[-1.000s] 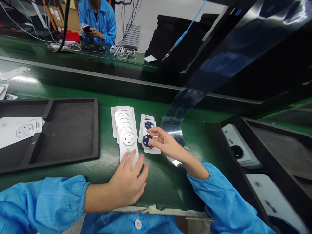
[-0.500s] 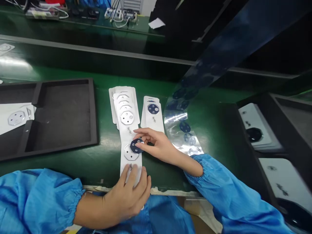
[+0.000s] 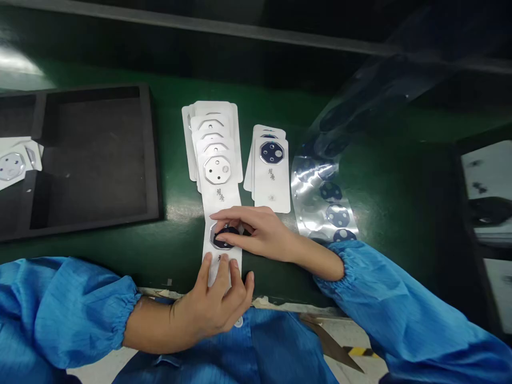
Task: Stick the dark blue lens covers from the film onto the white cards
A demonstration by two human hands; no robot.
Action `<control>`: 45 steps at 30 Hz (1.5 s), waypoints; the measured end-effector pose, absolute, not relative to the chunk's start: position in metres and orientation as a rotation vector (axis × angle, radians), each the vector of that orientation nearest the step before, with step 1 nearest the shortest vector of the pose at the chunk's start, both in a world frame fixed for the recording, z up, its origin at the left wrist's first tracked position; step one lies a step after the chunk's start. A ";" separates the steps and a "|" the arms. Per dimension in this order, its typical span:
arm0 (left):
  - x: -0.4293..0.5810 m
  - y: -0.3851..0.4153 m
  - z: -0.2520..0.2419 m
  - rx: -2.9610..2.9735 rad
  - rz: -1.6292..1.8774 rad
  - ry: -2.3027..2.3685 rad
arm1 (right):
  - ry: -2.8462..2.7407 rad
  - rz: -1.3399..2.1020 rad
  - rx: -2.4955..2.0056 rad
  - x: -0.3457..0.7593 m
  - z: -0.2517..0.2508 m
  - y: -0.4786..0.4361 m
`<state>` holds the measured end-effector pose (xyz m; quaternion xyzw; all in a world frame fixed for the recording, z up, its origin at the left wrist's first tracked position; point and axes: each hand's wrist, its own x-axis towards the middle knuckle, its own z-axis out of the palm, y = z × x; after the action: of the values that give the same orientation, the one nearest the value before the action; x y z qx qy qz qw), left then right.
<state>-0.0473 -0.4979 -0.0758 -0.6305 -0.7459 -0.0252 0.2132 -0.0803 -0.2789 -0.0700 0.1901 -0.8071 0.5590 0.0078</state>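
Head view, right hand [image 3: 262, 234] grip pinching dark disc [image 3: 221, 239] on white card [image 3: 208, 248], left hand [image 3: 216, 306] (flat, open) pinning it.

A glossy green mat [image 3: 120, 242] covers the bench and throws back a white glare of overhead light [image 3: 18, 64] at the far left. A grey metal rail [image 3: 240, 28] runs across the back. A black foam tray [image 3: 154, 160] sits on the left and another dark tray [image 3: 440, 213] on the right. Below the bench edge shows pale floor [image 3: 344, 333] with a yellow-and-black stripe [image 3: 360, 352].
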 end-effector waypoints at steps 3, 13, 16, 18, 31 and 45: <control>-0.048 -0.496 -0.077 -1.739 -0.080 -2.049 | -2.509 1.776 0.596 -0.082 -0.071 -0.278; -0.051 -0.495 -0.072 -1.762 -0.060 -2.040 | -2.492 2.091 0.482 -0.085 -0.064 -0.271; -0.050 -0.495 -0.073 -1.766 -0.057 -2.035 | -2.500 2.127 0.468 -0.087 -0.062 -0.271; -0.050 -0.495 -0.073 -1.767 -0.055 -2.034 | -2.515 2.125 0.466 -0.087 -0.062 -0.272; -0.050 -0.497 -0.076 -1.776 0.015 -2.053 | -2.531 2.079 0.404 -0.076 -0.066 -0.271; -0.052 -0.492 -0.071 -1.750 -0.058 -2.044 | -2.495 2.068 0.480 -0.082 -0.066 -0.270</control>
<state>-0.0521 -0.4920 -0.0715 -0.6338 -0.7403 -0.0210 0.2233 -0.0817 -0.2699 -0.0660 0.1461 -0.7600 0.6298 -0.0672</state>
